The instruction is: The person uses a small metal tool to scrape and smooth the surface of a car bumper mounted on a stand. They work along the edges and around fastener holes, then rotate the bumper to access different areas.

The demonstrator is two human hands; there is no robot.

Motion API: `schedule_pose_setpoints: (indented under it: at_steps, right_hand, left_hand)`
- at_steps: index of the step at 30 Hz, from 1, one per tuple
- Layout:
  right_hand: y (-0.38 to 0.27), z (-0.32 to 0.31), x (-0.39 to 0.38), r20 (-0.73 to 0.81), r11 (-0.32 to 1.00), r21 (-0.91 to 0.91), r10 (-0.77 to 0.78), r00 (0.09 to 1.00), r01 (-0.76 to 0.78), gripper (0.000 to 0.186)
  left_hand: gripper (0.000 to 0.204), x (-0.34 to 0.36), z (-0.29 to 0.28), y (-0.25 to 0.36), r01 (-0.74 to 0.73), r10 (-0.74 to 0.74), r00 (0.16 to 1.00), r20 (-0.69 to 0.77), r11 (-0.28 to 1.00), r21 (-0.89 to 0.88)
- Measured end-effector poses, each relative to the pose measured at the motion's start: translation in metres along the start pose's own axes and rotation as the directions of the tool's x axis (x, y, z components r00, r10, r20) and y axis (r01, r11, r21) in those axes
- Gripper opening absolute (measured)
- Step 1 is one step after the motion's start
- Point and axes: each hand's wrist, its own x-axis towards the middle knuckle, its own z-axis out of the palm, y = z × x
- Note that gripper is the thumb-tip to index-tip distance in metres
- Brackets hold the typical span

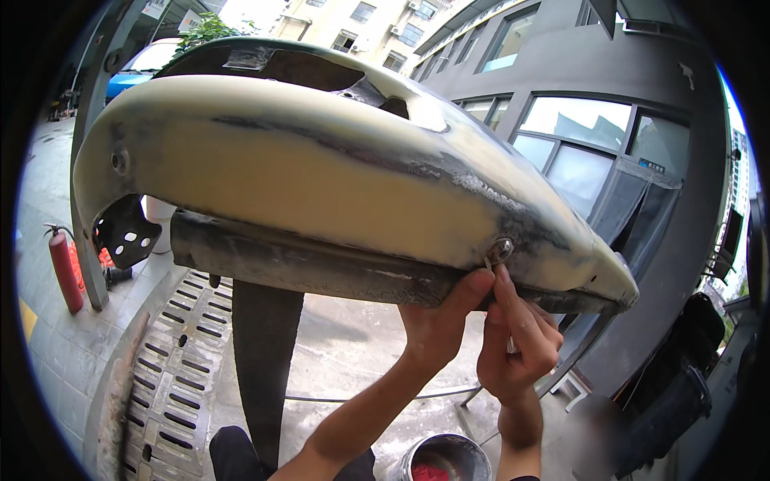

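Observation:
A long car bumper (pixel 337 152), cream with dark sanded patches, spans the view, with a dark lower strip (pixel 297 256) beneath. A small round fitting (pixel 503 250) sits low on its right half. My left hand (pixel 433 321) grips the lower edge just left of the fitting, thumb tip raised to it, other fingers mostly hidden behind. My right hand (pixel 517 345) is closed beside it, index fingertip touching just below the fitting. A thin pale sliver shows between the fingertips; I cannot make out what it is or what the curled fingers hold.
A red fire extinguisher (pixel 66 272) stands by a metal post at left, near a slotted drain grate (pixel 176 353). A metal bucket (pixel 445 445) with red contents sits below my hands. Black bins (pixel 674 409) stand at right, by a grey building (pixel 642 72).

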Motion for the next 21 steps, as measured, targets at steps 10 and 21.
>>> schedule_pose_setpoints:
  at_steps: [10, 21]
  right_hand:
    - [-0.011, 0.014, -0.010, -0.135, 0.994, 0.028, 0.112, 0.985, -0.109, 0.029]
    - [-0.011, 0.027, -0.011, -0.222, 0.996, 0.008, 0.086, 0.971, -0.086, 0.025]
  left_hand:
    - [0.020, -0.002, -0.007, -0.001, 0.081, -0.082, 0.996, 0.034, 0.996, 0.030]
    - [0.018, -0.002, 0.000, 0.004, -0.025, 0.022, 0.999, 0.031, 0.995, 0.101]
